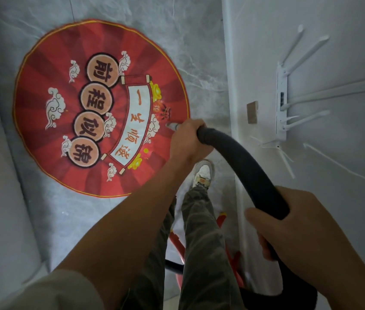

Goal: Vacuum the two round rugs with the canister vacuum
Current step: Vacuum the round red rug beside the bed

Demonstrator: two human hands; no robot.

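The round red rug [101, 108] lies on the floor, ahead and to the left of both hands. The left hand [187, 142] is nearer it, gripping the front end of the black vacuum hose [244, 162], whose pale nozzle tip [172, 126] sits at the rug's right edge. The right hand [306, 229] clasps the hose further back. The hose runs from back-right to front-left, so the coming sweep probably goes leftward across the rug. Only one rug is in view.
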